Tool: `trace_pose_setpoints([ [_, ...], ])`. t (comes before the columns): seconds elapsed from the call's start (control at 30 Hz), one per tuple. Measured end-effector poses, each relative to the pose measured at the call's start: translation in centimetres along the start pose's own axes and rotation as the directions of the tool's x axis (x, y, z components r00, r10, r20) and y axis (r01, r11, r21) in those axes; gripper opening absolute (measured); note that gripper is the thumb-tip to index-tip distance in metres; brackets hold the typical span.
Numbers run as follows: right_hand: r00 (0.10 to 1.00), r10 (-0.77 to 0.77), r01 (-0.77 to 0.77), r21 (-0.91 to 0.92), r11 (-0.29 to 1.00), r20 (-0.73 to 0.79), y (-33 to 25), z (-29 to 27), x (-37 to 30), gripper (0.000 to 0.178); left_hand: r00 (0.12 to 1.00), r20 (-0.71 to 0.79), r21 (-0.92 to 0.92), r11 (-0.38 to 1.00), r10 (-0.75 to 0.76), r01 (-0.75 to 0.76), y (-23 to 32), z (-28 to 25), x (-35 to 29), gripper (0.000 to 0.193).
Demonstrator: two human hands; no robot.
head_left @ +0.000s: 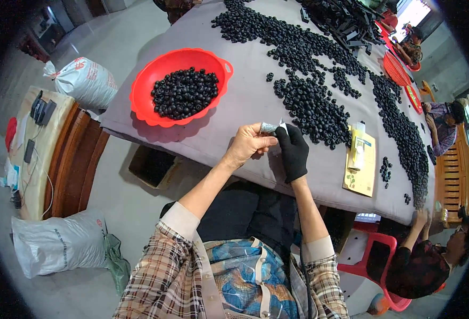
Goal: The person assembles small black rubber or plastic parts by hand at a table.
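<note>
My bare left hand (249,142) is closed in a pinch at the table's near edge. Between its thumb and fingers sits a small pale wrapper-like piece with a speckled print (268,127); its exact kind is too small to make out. Facing it, my right hand (292,151) wears a black glove, its fingers closed at a thin white end beside the piece. To the left, a red plastic basin (141,85) with a scalloped rim holds many small black ring-shaped parts (185,93). More such black parts (314,109) lie heaped beyond my hands.
A yellow booklet (366,183) lies right of my hands, with a clear-and-white bottle-like item (357,151) on it. Dark strips (346,24) pile up at the table's far end. People sit along the right side near a red stool (386,266). White sacks (64,242) stand left.
</note>
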State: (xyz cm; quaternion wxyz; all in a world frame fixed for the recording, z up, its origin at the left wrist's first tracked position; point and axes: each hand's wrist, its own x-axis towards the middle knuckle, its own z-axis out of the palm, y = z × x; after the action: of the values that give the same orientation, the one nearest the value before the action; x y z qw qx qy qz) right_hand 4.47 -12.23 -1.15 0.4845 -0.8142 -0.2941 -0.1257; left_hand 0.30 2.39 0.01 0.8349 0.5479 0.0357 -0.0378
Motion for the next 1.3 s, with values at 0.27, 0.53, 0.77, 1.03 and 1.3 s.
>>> trace_pose_setpoints([
  [0.27,0.991,-0.130,0.132,-0.074,0.989,0.031,-0.1,-0.6,0.0,0.042,0.994,-0.050,-0.129,0.986,0.101,-0.107,-0.1,0.2,0.3,0.009],
  [0.53,0.905,0.387,-0.422,0.267,0.866,0.175,-2.2,-0.9,-1.0,0.026,0.994,-0.027,0.021,0.994,0.107,-0.106,0.0,-1.6,-0.1,0.010],
  [0.77,0.935,0.296,-0.334,0.203,0.920,0.197,-2.4,-0.7,-1.2,0.028,0.993,0.020,0.010,0.993,0.116,-0.116,-0.4,-1.5,0.0,0.015],
  [1.03,0.934,0.274,-0.304,0.108,0.946,0.231,-3.9,-0.8,-1.0,0.027,0.989,-0.027,0.002,0.989,0.148,-0.148,-0.4,-1.1,-0.2,0.018],
  [1.3,0.949,0.252,-0.289,0.203,0.935,0.191,-3.2,-0.6,-1.4,0.027,0.988,-0.034,0.028,0.988,0.152,-0.151,-0.6,-1.7,-0.2,0.017],
])
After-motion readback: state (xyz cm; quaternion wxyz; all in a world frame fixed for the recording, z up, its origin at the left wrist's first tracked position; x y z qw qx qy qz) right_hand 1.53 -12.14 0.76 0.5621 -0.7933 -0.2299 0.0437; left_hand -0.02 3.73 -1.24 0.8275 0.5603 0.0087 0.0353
